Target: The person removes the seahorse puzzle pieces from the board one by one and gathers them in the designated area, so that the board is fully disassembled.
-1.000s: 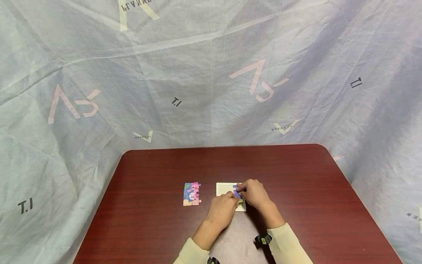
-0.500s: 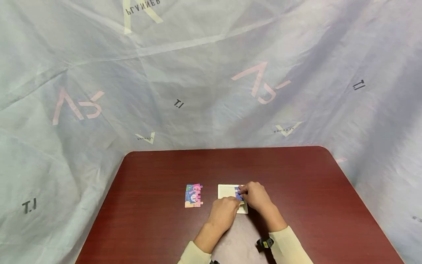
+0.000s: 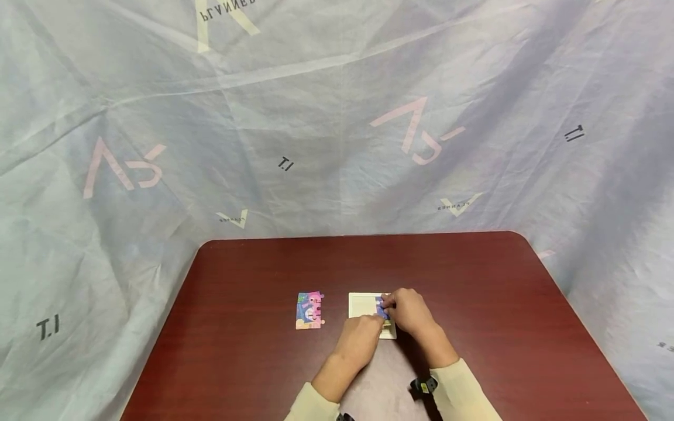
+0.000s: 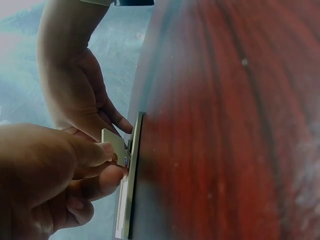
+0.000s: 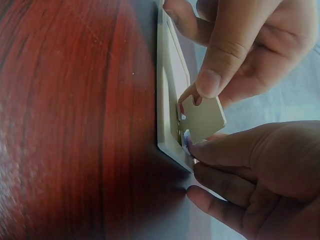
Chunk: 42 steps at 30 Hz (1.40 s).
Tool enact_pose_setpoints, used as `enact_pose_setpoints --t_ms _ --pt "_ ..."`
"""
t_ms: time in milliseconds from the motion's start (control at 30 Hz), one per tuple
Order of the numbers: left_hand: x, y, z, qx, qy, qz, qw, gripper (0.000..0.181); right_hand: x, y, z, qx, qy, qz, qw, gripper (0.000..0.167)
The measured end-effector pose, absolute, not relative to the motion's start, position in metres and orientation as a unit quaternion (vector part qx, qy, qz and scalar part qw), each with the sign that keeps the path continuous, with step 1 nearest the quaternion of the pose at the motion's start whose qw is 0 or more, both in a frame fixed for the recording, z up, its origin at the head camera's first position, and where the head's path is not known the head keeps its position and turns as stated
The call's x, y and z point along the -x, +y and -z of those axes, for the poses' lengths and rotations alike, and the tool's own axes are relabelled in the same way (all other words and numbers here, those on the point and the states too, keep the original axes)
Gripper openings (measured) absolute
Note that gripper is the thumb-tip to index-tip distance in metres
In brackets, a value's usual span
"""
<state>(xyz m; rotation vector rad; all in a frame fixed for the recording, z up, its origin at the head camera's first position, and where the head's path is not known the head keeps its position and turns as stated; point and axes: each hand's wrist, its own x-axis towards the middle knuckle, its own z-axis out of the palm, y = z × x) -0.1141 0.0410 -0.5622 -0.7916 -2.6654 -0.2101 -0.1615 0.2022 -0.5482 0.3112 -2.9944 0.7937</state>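
Note:
My left hand pinches a puzzle piece between thumb and fingers. The piece stands tilted up over the shallow pale puzzle tray, its plain back facing the right wrist view. Opposite it, my right hand holds the piece's edge at the tray's right side, thumb tip close to a purple-printed edge. Blue-purple printed pieces show between the two hands in the head view. How many pieces are joined there is hidden by the fingers.
Left of the tray lies a block of joined puzzle pieces, pink and blue, with knobs facing right. The dark red wooden table has rounded far corners. Behind it hangs a pale printed cloth.
The left hand's fingers have drawn slightly toward the near side, by the tray. The right hand keeps its grip nearly in place. The head view shifted a little.

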Motion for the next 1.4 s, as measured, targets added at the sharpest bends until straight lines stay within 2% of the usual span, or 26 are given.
enact_pose_setpoints --t_ms 500,800,1200,1400 --pt "0.112 0.039 0.563 0.262 -0.942 0.110 0.180 0.024 0.163 0.203 0.549 -0.098 -0.963 -0.252 0.011 0.012" --pt "0.112 0.030 0.560 0.239 -0.941 0.123 0.208 0.007 0.164 0.203 0.549 -0.100 -0.963 -0.249 0.014 0.011" --pt "0.111 0.020 0.559 0.240 -0.940 0.166 0.174 0.011 0.163 0.204 0.549 -0.096 -0.965 -0.243 0.014 0.011" --pt "0.110 0.015 0.559 0.238 -0.940 0.170 0.176 0.009 0.162 0.203 0.546 -0.097 -0.964 -0.247 0.009 0.011"
